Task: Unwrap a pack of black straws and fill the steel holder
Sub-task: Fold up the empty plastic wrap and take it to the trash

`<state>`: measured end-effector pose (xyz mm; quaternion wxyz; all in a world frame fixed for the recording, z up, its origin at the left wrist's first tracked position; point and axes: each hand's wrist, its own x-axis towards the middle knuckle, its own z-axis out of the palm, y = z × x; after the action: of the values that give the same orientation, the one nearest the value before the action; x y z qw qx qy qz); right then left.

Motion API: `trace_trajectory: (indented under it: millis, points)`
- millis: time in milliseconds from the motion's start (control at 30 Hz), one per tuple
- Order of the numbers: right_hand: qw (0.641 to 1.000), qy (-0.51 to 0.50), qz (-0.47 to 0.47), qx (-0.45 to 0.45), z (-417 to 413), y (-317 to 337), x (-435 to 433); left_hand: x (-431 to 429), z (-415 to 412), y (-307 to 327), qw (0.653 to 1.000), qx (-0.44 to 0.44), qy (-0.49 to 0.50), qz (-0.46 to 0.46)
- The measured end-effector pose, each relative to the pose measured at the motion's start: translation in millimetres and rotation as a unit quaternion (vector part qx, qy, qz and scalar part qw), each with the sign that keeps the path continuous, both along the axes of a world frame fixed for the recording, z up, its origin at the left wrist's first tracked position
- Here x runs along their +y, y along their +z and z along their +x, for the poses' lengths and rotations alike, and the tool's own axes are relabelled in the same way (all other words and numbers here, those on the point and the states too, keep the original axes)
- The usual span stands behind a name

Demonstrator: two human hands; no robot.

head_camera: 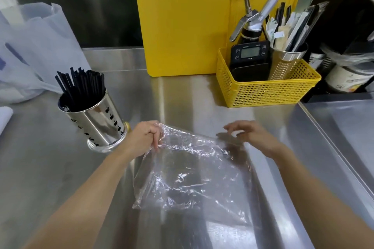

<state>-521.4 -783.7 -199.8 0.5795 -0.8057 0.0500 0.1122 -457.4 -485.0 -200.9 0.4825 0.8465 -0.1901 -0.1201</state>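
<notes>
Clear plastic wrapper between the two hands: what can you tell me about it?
The clear plastic wrapper is thin, see-through and crinkled, with glossy creases, and looks empty. It is held over the steel counter, its upper left corner pinched in the left hand. The right hand, blurred, fingers loose, is at its upper right edge; contact is unclear.

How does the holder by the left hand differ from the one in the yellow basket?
The near holder stands on the counter; the basket holder sits in the yellow basket. The near holder carries bare black straws; the basket holder mostly wrapped ones. The near holder's wall is polished with few slots; the basket holder's is finely perforated. Both are steel.
</notes>
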Motion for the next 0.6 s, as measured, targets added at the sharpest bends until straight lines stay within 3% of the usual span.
trace_trajectory:
  millis: [133,200,300,400,467,600]
  points:
    - [0.983,0.16,-0.041,0.076,10.6,9.5,18.2,-16.8,-1.7,13.5,0.998,-0.015,-0.06,-0.02]
    - [0.981,0.176,-0.031,0.074,13.6,10.9,28.8,-20.1,-1.6,21.3,0.996,0.006,-0.041,-0.076]
    - [0.995,0.069,0.065,0.024,15.7,9.1,29.2,-7.9,4.1,25.8,0.959,0.151,0.085,-0.222]
    - [0.982,-0.035,0.186,-0.007,15.4,7.6,25.0,6.7,2.0,15.4,0.849,0.329,0.152,-0.384]
    - [0.97,-0.084,0.228,-0.017,16.8,6.5,27.0,6.4,-5.8,1.0,0.827,0.376,0.141,-0.393]
    - [0.969,-0.16,0.185,-0.022,15.9,4.2,36.6,-8.7,-18.9,-15.2,0.797,0.455,0.085,-0.388]
